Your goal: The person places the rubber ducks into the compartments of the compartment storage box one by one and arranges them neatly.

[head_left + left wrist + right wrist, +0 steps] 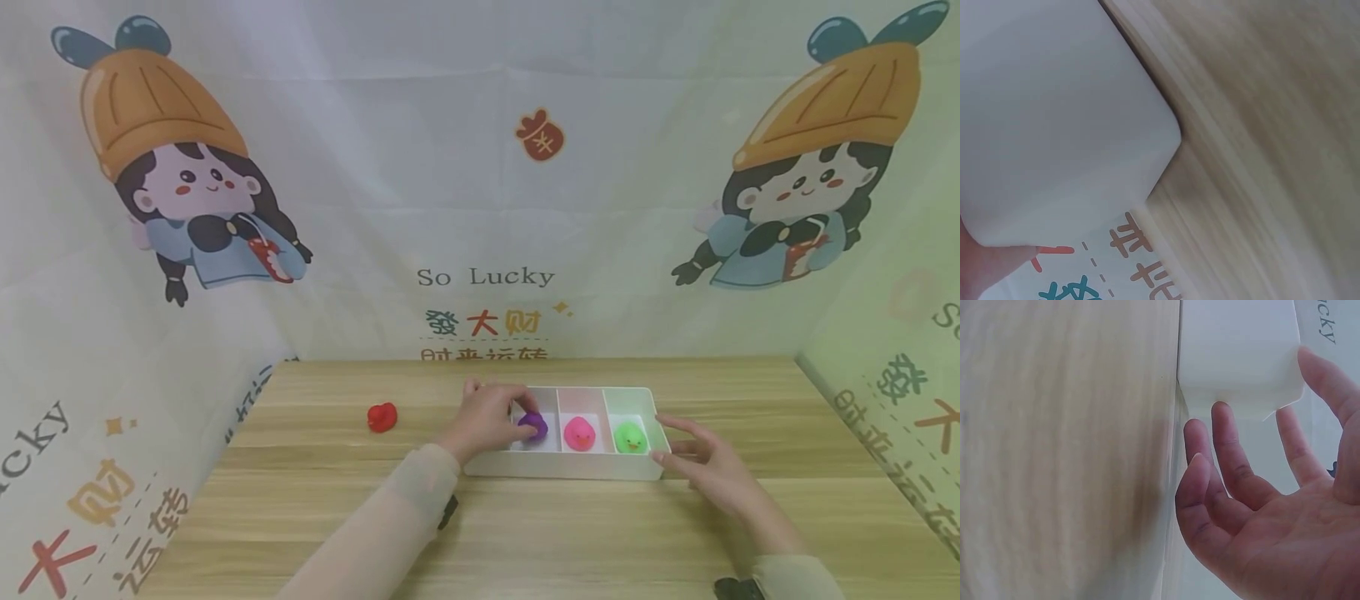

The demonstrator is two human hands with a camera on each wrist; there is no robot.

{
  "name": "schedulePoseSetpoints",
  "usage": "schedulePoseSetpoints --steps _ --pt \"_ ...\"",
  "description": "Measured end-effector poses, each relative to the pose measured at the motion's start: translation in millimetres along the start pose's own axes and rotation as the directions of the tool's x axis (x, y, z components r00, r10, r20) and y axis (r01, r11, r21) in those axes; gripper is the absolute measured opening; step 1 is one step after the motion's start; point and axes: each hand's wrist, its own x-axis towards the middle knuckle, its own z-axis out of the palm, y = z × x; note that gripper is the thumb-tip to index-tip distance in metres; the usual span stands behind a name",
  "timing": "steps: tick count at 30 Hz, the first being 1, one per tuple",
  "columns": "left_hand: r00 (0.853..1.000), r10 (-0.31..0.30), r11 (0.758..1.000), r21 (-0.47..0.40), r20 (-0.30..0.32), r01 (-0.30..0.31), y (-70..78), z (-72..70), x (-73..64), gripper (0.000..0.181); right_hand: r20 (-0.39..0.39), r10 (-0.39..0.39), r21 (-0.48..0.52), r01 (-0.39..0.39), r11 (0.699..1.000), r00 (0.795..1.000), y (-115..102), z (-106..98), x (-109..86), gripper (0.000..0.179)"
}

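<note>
A long white tray with compartments lies on the table. My left hand reaches over its left part and pinches a purple rubber duck between thumb and fingers, inside a compartment. To the right, a pink rubber duck and a green rubber duck sit in separate compartments. The tray's left end is mostly hidden under the left hand. Thumb and fingertips of my right hand touch the tray's right end, fingers spread and loosely bent. The left wrist view shows chiefly the tray's outer wall.
A red rubber duck lies on the wooden table, left of the tray. Printed white cloth hangs behind the table and along both sides.
</note>
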Motion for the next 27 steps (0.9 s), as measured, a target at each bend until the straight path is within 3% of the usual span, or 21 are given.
schedulePoseSetpoints --steps 27 --pt "0.997 -0.042 0.998 0.051 0.072 0.038 6.4 -1.0 3.2 0.024 0.001 0.007 0.027 -0.007 1.0 1.0 -2.4 0.9 0.2 0.069"
